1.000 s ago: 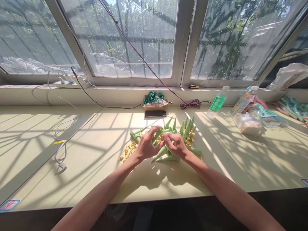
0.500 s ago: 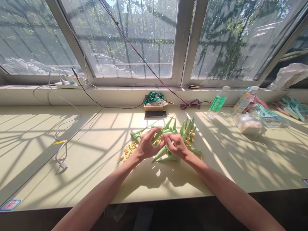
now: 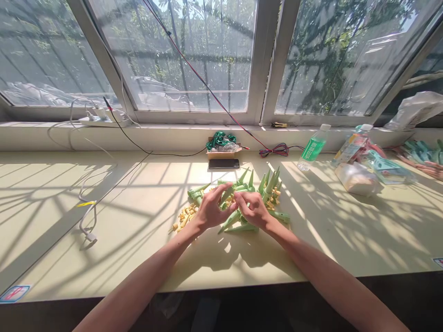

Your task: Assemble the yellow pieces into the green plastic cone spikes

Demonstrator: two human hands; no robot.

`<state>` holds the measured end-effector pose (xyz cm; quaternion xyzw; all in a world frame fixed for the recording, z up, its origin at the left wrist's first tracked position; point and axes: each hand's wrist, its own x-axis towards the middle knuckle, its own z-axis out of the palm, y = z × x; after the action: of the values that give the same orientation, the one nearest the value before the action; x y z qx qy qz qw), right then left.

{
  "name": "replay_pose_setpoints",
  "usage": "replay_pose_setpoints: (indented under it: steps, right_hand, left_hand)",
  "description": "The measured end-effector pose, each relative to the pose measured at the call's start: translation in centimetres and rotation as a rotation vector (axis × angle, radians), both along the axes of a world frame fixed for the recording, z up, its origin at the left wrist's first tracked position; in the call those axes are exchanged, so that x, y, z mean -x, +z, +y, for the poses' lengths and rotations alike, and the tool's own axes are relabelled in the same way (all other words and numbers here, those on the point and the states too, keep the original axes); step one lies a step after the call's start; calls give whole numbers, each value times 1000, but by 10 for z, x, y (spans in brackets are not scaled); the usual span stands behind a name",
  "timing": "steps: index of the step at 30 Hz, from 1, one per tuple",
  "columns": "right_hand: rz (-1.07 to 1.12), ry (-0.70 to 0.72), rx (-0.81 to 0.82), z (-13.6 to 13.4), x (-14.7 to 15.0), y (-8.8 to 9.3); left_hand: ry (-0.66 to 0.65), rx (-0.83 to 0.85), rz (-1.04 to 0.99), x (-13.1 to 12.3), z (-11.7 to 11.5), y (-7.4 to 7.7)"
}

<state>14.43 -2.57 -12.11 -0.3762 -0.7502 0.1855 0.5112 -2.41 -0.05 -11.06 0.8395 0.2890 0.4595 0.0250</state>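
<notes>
My left hand [image 3: 212,208] is curled over a heap of green and yellow plastic pieces, thumb and index finger bent toward the right. Fingers of my right hand [image 3: 254,208] are pinched together, touching or almost touching the left thumb. Small yellow bits show between the two hands, but whatever they grip is mostly hidden. Around them lie pointed green cones [image 3: 269,184], some standing and some on their sides, including a green cone [image 3: 242,228] just below the right hand. Small yellow pegs [image 3: 187,215] are scattered beside my left wrist.
Behind the heap are a black phone [image 3: 224,163] and a small carton [image 3: 221,155] with green material. A bottle with a green label [image 3: 313,147] stands right of a coiled cable [image 3: 277,150]. Farther right are a plastic-covered box [image 3: 358,179] and teal pieces [image 3: 424,152]. A white cable [image 3: 90,236] lies left.
Both hands keep nearly the same place and pose. At the far right edge, a pinkish shape by the teal pieces looks different; I cannot tell what it is.
</notes>
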Motion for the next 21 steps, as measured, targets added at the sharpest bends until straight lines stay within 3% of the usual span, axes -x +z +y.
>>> replay_pose_setpoints:
  steps: [13, 21]
  right_hand:
    - [54, -172, -11, 2, -1, 0]
    - [19, -172, -46, 0, 1, 3]
  left_hand:
    - [80, 149, -43, 1, 4, -1]
    - [81, 182, -39, 1, 6, -2]
